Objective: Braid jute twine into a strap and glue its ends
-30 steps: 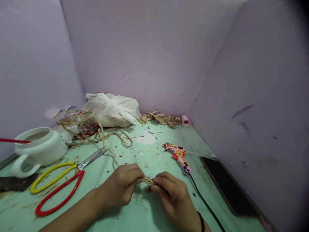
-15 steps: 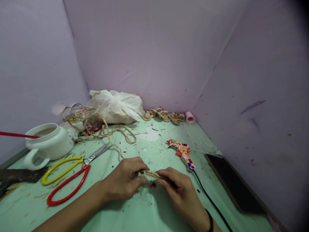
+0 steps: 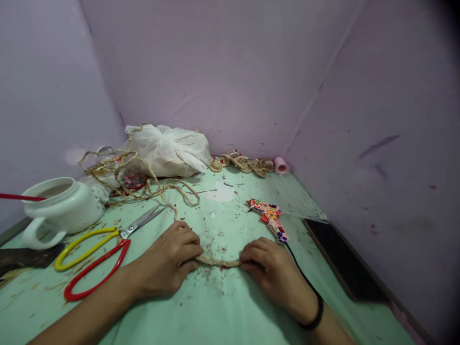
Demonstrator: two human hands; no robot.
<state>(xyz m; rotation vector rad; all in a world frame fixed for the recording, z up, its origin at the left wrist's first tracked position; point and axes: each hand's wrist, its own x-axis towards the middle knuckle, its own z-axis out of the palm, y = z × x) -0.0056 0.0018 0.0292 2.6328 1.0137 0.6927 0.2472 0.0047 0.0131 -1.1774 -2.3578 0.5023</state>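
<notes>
A braided straw cord (image 3: 218,262) stretches between my two hands, low over the green table cover. My left hand (image 3: 170,261) pinches it on one side, and the cord runs on from there to the tangled coils (image 3: 118,167) at the back left. The end part sits in the closed fingers of my right hand (image 3: 275,273), which hide its tip. Scissors (image 3: 124,233) with one yellow and one red handle lie open to the left of my left hand. Beyond my right hand rests a glue gun (image 3: 268,218) wrapped in flowered material, its black cable passing by my wrist.
A white mug-like pot (image 3: 77,211) with a red stick stands at the left. At the back are a white plastic bag (image 3: 172,153), woven straw pieces with red beads (image 3: 244,165) and a pink spool (image 3: 281,166). A dark phone (image 3: 341,261) lies at the right.
My hands have moved apart, the left one leftward and the right one rightward. More of the cord now shows between them, drawn out in a shallow curve.
</notes>
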